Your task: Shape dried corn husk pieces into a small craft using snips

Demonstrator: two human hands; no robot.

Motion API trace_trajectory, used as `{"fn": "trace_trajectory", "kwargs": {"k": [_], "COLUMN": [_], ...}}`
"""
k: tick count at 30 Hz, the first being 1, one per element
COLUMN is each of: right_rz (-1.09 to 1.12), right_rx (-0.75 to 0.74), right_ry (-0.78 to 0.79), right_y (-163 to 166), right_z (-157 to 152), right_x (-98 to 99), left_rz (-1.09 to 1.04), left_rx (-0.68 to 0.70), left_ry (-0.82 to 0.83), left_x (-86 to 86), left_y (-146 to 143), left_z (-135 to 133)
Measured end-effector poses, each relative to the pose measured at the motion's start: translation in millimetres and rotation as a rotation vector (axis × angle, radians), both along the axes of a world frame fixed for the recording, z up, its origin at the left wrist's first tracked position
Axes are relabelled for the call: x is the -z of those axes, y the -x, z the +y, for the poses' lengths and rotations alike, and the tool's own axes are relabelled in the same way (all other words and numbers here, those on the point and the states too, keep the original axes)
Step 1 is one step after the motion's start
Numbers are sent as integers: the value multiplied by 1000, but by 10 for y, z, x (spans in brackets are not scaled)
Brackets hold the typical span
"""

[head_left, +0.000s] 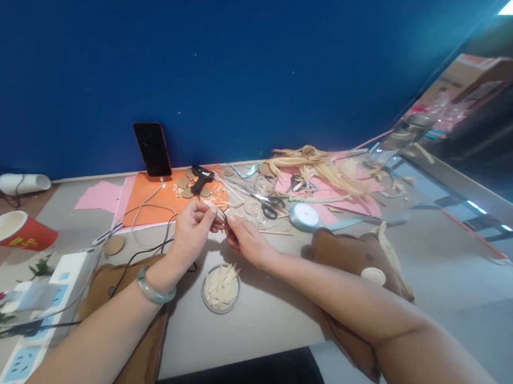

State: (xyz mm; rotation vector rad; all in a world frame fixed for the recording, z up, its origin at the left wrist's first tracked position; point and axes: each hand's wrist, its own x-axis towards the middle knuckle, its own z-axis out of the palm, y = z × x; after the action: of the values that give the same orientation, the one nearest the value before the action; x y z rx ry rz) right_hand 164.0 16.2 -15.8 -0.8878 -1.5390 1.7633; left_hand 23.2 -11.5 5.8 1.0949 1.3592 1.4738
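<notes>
My left hand (193, 229) and my right hand (249, 239) meet above the table, thumbs and fingers pinched close together. What sits between the fingertips is too small and too hidden to name; a thin pale edge shows by the left fingers. Just below them stands a round dish (205, 302) filled with pale, pointed husk-like pieces (222, 287). Beyond the hands lie a black glue gun (202, 178) and scissors (271, 206) with black handles. To the right of my right hand is a spool of light blue ribbon (304, 217).
A phone (152, 149) leans on the blue partition (249, 71). At left are a power strip (21, 364) with cables and a tipped red paper cup (28, 232). Orange paper (141, 193), dried husks (310, 157) and brown cloth-like pieces (342, 250) lie around.
</notes>
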Motion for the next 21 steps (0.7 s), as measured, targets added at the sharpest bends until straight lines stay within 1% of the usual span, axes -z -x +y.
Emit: {"fn": "trace_trajectory", "kwargs": {"k": [6, 10, 16, 21], "right_rz": [-26, -16, -6, 71], "right_rx": [9, 9, 30, 84], "right_ry": [-50, -55, -1, 51], "right_y": [1, -3, -2, -2], "right_z": [11, 19, 11, 44], "right_x": [9, 18, 29, 19], "left_rz": [-4, 0, -13, -54], "left_rx": [-8, -4, 1, 23], "left_ry": [5, -6, 5, 27], "left_x": [-4, -7, -48, -56], "left_y": [-3, -6, -17, 41], "left_z": [2, -4, -8, 20]}}
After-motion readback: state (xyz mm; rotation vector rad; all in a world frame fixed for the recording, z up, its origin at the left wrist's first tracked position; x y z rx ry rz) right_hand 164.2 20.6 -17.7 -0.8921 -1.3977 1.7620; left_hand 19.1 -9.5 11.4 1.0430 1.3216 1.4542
